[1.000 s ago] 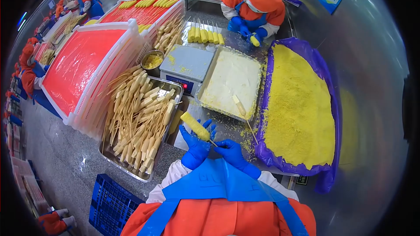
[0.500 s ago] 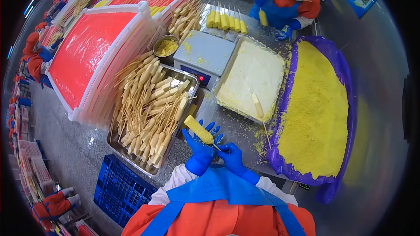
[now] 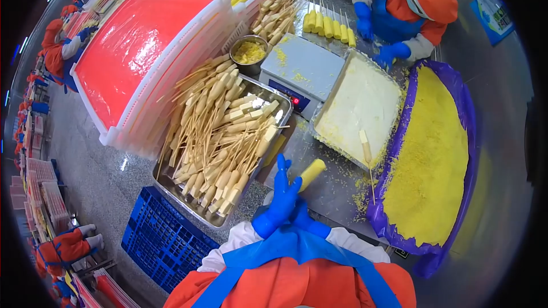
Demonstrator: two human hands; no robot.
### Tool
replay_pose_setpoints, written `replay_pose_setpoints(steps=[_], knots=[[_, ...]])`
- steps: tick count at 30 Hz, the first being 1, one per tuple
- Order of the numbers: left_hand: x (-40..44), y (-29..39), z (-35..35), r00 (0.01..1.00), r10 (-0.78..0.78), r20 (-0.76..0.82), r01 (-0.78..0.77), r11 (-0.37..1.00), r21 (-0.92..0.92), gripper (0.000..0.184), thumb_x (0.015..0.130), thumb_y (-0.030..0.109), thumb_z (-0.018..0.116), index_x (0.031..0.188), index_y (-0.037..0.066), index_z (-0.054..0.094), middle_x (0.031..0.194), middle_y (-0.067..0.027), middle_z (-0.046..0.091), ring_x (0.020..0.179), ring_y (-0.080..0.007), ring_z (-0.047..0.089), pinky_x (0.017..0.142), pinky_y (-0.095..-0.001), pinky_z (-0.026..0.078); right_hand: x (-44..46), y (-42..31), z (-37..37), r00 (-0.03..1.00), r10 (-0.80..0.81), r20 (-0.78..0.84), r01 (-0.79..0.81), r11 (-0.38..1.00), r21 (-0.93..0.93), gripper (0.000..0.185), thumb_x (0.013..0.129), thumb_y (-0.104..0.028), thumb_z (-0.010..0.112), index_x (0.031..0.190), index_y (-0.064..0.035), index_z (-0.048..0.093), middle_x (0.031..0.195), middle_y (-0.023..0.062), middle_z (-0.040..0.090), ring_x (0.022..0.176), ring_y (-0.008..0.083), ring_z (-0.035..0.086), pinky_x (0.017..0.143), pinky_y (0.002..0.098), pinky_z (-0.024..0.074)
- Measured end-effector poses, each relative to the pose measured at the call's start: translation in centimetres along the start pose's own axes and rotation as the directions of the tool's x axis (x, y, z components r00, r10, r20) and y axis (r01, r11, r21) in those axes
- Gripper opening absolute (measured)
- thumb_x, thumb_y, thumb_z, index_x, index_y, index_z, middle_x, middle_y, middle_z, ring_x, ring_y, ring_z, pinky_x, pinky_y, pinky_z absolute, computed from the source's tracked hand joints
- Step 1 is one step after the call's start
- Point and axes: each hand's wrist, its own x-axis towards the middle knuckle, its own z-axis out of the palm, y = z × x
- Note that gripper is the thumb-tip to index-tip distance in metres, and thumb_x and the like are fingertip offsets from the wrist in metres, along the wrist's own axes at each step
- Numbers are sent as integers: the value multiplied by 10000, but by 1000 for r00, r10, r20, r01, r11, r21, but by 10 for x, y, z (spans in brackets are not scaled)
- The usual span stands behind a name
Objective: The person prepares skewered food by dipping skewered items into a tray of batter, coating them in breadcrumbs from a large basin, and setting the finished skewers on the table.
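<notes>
A yellow crumb-coated corn dog (image 3: pixel 312 175) points up and to the right in front of my body. My left hand (image 3: pixel 279 204), in a blue glove, has its fingers stretched out beside the corn dog's lower end. Behind it, my right hand (image 3: pixel 308 221) is partly covered; the corn dog's stick goes down into it, but the fingers are hidden. To the right, an uncoated skewer (image 3: pixel 366 151) leans in a tray of pale batter (image 3: pixel 357 105), its stick over the rim. Yellow crumbs (image 3: pixel 425 165) fill a purple-lined container beyond.
A metal tray (image 3: pixel 220 223) of bare skewers stands at left, by a bowl of yellow bits (image 3: pixel 249 52) and a scale (image 3: pixel 305 65). Stacked racks (image 3: pixel 142 51) rise behind. A co-worker (image 3: pixel 405 11) stands across the table near coated corn dogs (image 3: pixel 328 26). A blue crate (image 3: pixel 165 239) lies below.
The corn dog has swung from pointing left to pointing right. My left hand has turned over and now covers much of my right. The co-worker's hands have lowered; the view has shifted.
</notes>
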Motion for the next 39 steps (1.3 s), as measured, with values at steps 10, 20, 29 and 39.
replay_pose_setpoints(steps=[10,20,29,39], knots=[[137,90,-126,866,469,175,-455,593,664,441,912,219,606,1291,2,549,1181,-178,629,1141,-348,581,995,-413,436,3,-127,-58,886,-389,252,351,207,-913,294,848,-215,684,1086,-45,646,1073,196,641,967,353,617,865,441,491],[262,21,-196,966,250,66,-15,-200,980,84,829,144,592,890,97,625,862,-122,658,782,-315,662,630,-447,531,-29,-164,-209,675,-627,-388,-178,373,-911,208,803,-175,736,965,-69,660,902,134,644,823,328,635,729,406,498],[238,66,-192,827,541,150,-365,314,877,145,867,42,631,1000,26,688,934,-122,666,791,-243,648,664,-360,497,-5,-164,-228,708,-456,-539,-122,673,-729,158,908,-160,602,997,-45,664,926,162,694,824,287,679,734,377,519],[84,144,-31,977,-208,-54,204,977,-63,194,820,120,692,982,16,705,707,-5,634,541,-55,510,514,-210,382,-16,-158,-168,822,56,-567,147,941,305,142,943,-230,635,963,-101,580,679,-5,533,427,42,370,366,214,249]])
